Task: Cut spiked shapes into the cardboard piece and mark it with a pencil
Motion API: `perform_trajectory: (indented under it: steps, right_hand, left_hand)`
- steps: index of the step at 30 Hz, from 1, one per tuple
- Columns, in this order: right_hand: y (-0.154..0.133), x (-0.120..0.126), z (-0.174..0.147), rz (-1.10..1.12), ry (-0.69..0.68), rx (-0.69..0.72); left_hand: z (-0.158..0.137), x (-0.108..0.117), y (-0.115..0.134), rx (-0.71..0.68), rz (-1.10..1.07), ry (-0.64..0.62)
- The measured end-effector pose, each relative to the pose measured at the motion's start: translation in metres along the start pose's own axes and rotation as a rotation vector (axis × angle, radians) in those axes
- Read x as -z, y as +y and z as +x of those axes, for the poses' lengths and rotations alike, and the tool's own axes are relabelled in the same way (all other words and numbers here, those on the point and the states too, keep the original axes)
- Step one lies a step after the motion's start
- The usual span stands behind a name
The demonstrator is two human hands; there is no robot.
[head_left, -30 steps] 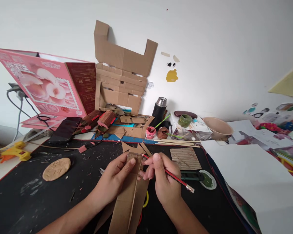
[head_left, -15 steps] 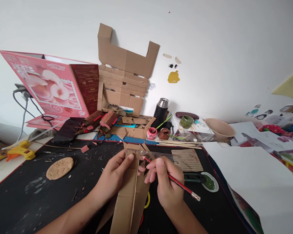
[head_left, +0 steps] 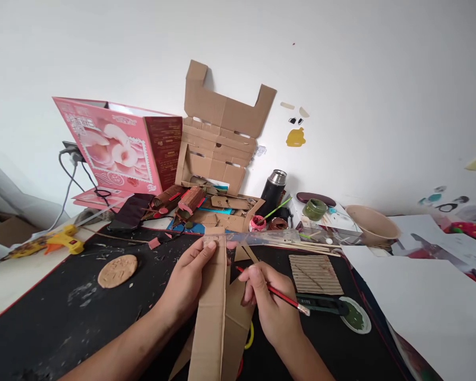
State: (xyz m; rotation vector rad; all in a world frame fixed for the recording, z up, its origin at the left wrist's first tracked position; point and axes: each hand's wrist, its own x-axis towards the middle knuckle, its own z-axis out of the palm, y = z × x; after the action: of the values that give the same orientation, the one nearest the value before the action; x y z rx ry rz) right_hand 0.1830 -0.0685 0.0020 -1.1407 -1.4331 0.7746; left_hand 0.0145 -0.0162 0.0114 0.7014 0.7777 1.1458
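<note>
My left hand [head_left: 192, 275] is closed around the top of a long cardboard strip [head_left: 212, 317], its thumb pressing the end of a clear plastic ruler [head_left: 257, 238] against the strip. The ruler sticks out to the right. A red pencil [head_left: 281, 296] is gripped in my right hand [head_left: 273, 301], its tip pointing left, close to the strip's right edge. Whether the tip touches the cardboard I cannot tell. Behind the strip lies another cardboard piece [head_left: 238, 312]. Scissors with a yellow handle [head_left: 250, 336] are partly hidden beneath it.
A clay disc [head_left: 118, 271] and a yellow glue gun [head_left: 65, 241] lie on the left. Corrugated cardboard [head_left: 316, 274], a dark green cutter [head_left: 321, 304] and a dish of green paint [head_left: 356, 316] are on the right. Paint jars and a black thermos [head_left: 273, 188] stand behind.
My right hand with the pencil has drawn slightly back and down from the ruler. The strip and ruler have been raised a little. The camera view has shifted left.
</note>
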Motion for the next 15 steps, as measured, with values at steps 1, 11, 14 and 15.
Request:
perform_trajectory:
  steps: [1,11,14,15]
  right_hand:
    - [0.0001,0.0001,0.0005,0.002,-0.003,-0.01]
    - [-0.001,-0.0013,0.0041,0.262,0.084,-0.189]
    - [-0.0035,-0.0014,0.0063,0.293,0.101,-0.245]
    - [-0.0038,-0.0015,0.0067,0.297,0.105,-0.26]
  left_hand:
    - [-0.0006,0.0001,0.0003,-0.004,-0.002,-0.009]
    - [-0.0074,-0.0057,-0.0039,0.033,0.022,-0.175]
    - [-0.0096,-0.0084,-0.003,0.044,0.024,-0.206]
    - [-0.0102,-0.0091,-0.0028,0.049,0.026,-0.219]
